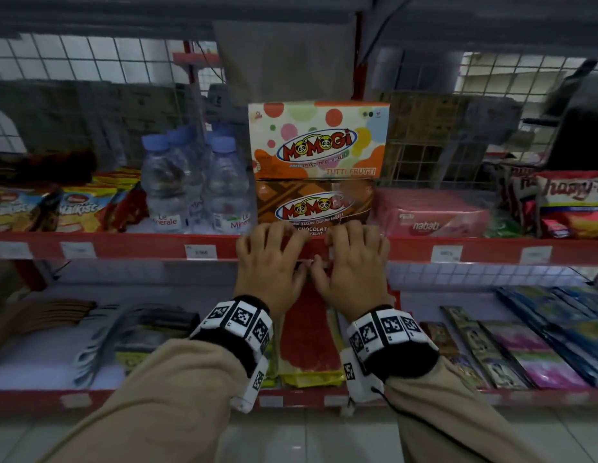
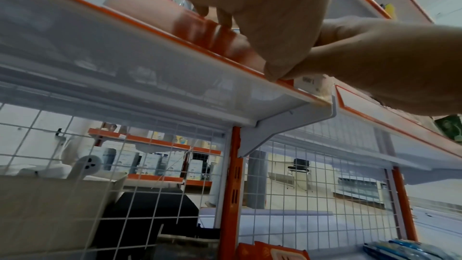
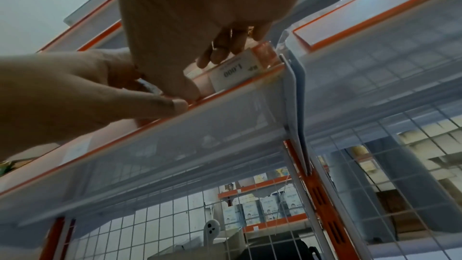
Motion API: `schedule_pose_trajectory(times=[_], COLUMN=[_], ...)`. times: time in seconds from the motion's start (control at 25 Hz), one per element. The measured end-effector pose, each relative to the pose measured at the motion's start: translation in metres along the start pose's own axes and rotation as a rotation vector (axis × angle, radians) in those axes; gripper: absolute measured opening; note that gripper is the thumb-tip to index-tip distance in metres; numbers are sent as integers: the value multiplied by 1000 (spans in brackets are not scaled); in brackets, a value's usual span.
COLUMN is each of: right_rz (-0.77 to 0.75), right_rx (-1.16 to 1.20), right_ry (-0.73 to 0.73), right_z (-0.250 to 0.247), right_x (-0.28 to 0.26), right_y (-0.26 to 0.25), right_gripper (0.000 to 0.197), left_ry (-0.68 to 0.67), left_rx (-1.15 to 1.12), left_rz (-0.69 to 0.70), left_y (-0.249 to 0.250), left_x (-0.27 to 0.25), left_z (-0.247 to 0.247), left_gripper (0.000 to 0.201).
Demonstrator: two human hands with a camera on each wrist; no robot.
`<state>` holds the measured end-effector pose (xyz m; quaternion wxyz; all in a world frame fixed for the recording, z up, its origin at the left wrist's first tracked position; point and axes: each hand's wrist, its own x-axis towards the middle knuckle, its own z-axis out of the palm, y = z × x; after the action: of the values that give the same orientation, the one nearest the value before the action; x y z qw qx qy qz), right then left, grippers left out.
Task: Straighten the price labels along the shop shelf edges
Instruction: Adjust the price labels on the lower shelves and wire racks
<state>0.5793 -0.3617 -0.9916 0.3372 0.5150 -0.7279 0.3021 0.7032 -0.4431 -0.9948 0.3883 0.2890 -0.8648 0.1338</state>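
A red shelf edge strip (image 1: 130,246) runs across the head view with white price labels (image 1: 201,252) slotted into it. My left hand (image 1: 272,259) and right hand (image 1: 352,259) sit side by side on the strip in front of the chocolate Momogi box (image 1: 314,205). Each has its fingers hooked over the strip's top and its thumb at the lower edge. In the right wrist view a label reading 1.000 (image 3: 235,74) lies under the right hand's fingertips (image 3: 215,54), with the left hand (image 3: 87,90) beside it. The left wrist view shows the same label (image 2: 308,84) between both hands.
Water bottles (image 1: 197,182) and snack packs (image 1: 80,208) stand left of the boxes, with pink wafer packs (image 1: 434,215) on the right. More labels (image 1: 447,253) sit further right on the strip. The lower shelf (image 1: 190,394) holds flat packets. A wire grid (image 1: 424,162) backs the shelves.
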Motion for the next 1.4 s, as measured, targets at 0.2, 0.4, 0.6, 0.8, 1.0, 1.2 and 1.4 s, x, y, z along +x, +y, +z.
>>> schedule_pose_trajectory(times=[0.2, 0.4, 0.6, 0.8, 1.0, 1.2, 1.4], right_rz=[-111, -172, -131, 171, 468, 438, 97], right_rx=[60, 89, 85, 640, 1111, 1073, 559], right_ry=[-3, -44, -229, -204, -133, -214, -162], right_z=[-5, -15, -24, -37, -42, -36, -40], right_x=[-1, 4, 13, 26, 26, 14, 18], right_y=[18, 28, 22, 25, 15, 2, 9], right_gripper=[35, 25, 14, 6, 24, 22, 14], left_ry=[-18, -106, -160, -112, -90, -60, -43], left_rx=[-26, -47, -107, -231, -368, -376, -325], left_rz=[8, 68, 98, 56, 0, -3, 24], left_y=[11, 10, 7, 4, 2, 1, 1], left_x=[5, 16, 14, 15, 16, 15, 16], left_z=[-5, -16, -20, -19, -18, -12, -9], left_gripper=[32, 19, 16, 16, 40, 27, 16])
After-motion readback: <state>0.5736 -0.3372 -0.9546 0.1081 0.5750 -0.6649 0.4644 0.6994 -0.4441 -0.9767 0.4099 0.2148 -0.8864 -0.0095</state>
